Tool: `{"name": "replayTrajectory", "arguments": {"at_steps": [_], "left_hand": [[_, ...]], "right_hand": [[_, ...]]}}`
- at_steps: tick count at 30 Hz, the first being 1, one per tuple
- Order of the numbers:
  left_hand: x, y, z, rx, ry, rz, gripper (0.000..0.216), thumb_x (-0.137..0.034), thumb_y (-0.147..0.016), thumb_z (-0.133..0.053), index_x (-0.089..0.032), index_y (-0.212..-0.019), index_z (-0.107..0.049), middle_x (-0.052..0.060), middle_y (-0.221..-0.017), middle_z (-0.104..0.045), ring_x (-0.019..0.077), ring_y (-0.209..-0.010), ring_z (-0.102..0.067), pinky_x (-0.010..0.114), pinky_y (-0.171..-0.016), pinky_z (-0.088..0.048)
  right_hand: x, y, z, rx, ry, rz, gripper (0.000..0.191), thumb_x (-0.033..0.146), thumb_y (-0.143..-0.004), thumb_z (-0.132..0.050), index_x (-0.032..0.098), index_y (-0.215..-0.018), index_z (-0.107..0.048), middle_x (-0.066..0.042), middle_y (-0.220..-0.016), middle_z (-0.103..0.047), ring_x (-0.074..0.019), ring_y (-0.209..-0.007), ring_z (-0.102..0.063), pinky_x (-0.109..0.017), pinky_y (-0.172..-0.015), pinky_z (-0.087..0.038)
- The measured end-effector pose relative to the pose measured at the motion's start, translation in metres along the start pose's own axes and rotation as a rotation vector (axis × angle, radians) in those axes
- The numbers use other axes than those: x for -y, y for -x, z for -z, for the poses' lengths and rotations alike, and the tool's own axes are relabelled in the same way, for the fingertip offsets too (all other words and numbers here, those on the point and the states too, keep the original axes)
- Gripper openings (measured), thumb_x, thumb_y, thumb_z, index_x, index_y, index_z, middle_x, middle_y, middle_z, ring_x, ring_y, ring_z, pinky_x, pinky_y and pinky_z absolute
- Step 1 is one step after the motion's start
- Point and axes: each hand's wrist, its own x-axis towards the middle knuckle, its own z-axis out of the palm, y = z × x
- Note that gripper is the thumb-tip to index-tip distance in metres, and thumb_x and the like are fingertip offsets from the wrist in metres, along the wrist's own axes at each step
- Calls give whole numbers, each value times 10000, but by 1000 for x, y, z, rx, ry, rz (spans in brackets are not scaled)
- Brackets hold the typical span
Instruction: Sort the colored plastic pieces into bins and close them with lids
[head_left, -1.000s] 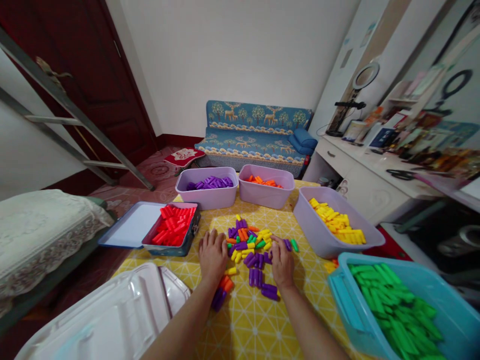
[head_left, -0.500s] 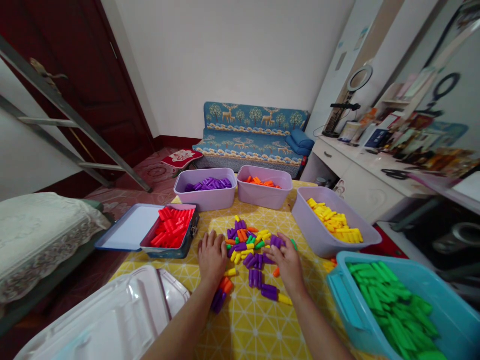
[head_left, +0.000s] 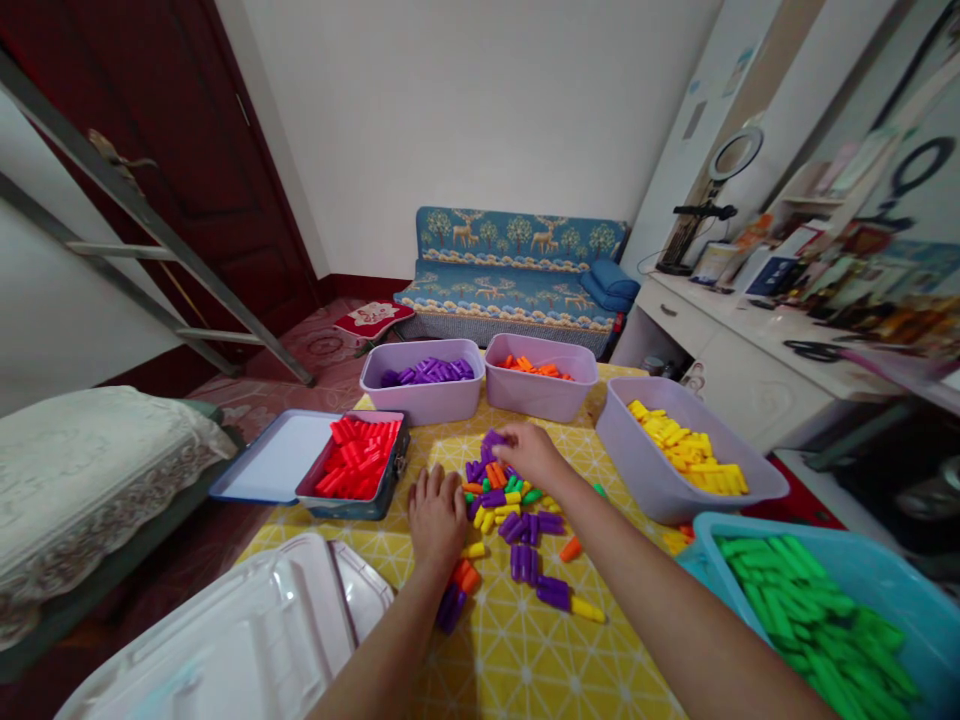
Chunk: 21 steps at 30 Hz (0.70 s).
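My right hand [head_left: 534,455] pinches a purple plastic piece [head_left: 491,443], shaped like a marker cap, over the far end of a mixed pile. Flat on the yellow patterned tablecloth [head_left: 517,650] lies my left hand [head_left: 436,515], fingers open, just left of the pile. Purple, yellow, orange and green pieces make up the pile, with a purple cluster [head_left: 524,564] and an orange piece [head_left: 571,548] nearer me. Beside my left wrist lie an orange piece [head_left: 466,575] and purple ones [head_left: 451,607].
Lilac bins hold purple [head_left: 420,405], orange [head_left: 540,395] and yellow pieces [head_left: 637,470]. A tin [head_left: 345,508] of red pieces stands at left, a teal bin [head_left: 712,590] of green ones at right. White lids [head_left: 225,640] lie front left.
My right hand has moved left and away from me across the pile, with purple in its fingers. My left hand stays beside the pile. The view has shifted slightly.
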Motion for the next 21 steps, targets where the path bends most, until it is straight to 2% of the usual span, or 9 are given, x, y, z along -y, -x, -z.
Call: {"name": "replayTrajectory", "arguments": {"at_steps": [1, 3, 5, 6, 8, 11, 13, 16, 21], "left_hand": [[0, 0, 0, 2, 5, 2, 359, -286, -971, -441, -215, -1209, -700, 94, -1426, -583, 316, -1377, -450, 495, -1135, -367], [0, 0, 1, 10, 13, 5, 364, -284, -971, -435, -212, -1210, -700, 97, -1429, -579, 319, -1381, -444, 499, -1135, -366], [0, 0, 1, 13, 17, 5, 365, -284, -971, -432, -215, -1210, -699, 98, -1431, -578, 319, -1383, -440, 503, -1135, -364], [0, 0, 0, 11, 17, 7, 364, -284, -970, -433, -217, -1209, -699, 98, -1430, -578, 317, -1382, -441, 504, -1135, -363], [0, 0, 0, 7, 16, 13, 362, -286, -967, -437, -220, -1210, -698, 98, -1428, -579, 311, -1381, -444, 502, -1135, -362], [-1, 0, 0, 12, 15, 23, 364, -288, -965, -441, -215, -1213, -697, 101, -1433, -575, 314, -1379, -446, 503, -1142, -351], [-2, -1, 2, 24, 18, 27, 368, -288, -967, -439, -211, -1219, -696, 101, -1438, -572, 319, -1382, -441, 503, -1151, -339], [-3, -1, 4, 33, 32, 31, 379, -295, -978, -418, -207, -1220, -696, 105, -1439, -571, 324, -1383, -439, 506, -1151, -338], [-2, 0, 5, 16, 84, 29, 405, -336, -1003, -367, -226, -1189, -709, 90, -1417, -590, 308, -1384, -438, 494, -1141, -352]], "right_hand": [[12, -16, -4, -36, -35, 28, 126, 256, -722, -639, 197, -792, -726, -18, -825, -759, -152, -723, -678, -260, -674, -538], [26, -36, -9, -150, -180, 111, 300, 333, -807, -587, 188, -1040, -708, -64, -1090, -744, -167, -900, -700, -303, -806, -555], [20, -37, -8, -278, -214, 162, 379, 381, -834, -577, 175, -1136, -674, -96, -1121, -734, -194, -959, -699, -352, -877, -549], [9, -30, -5, -337, -153, 168, 381, 388, -832, -584, 171, -1131, -676, -106, -1082, -743, -212, -963, -698, -380, -902, -542], [-28, -5, 7, -451, 135, 141, 324, 381, -831, -579, 176, -1049, -705, -125, -1061, -746, -252, -1003, -680, -444, -975, -498], [-95, 43, 29, -590, 500, 15, 347, 391, -830, -561, 158, -1041, -709, -184, -1194, -697, -321, -1167, -601, -555, -1061, -402], [-127, 71, 36, -653, 596, -82, 396, 446, -847, -536, 152, -1044, -714, -213, -1263, -658, -354, -1250, -543, -604, -1079, -361], [-140, 96, 31, -585, 477, -84, 463, 518, -874, -485, 166, -1067, -716, -192, -1282, -656, -336, -1267, -546, -570, -1086, -384], [-103, 93, 5, -391, 12, -52, 468, 534, -934, -444, 197, -1162, -675, -120, -1124, -736, -246, -1001, -698, -394, -877, -557]]}}
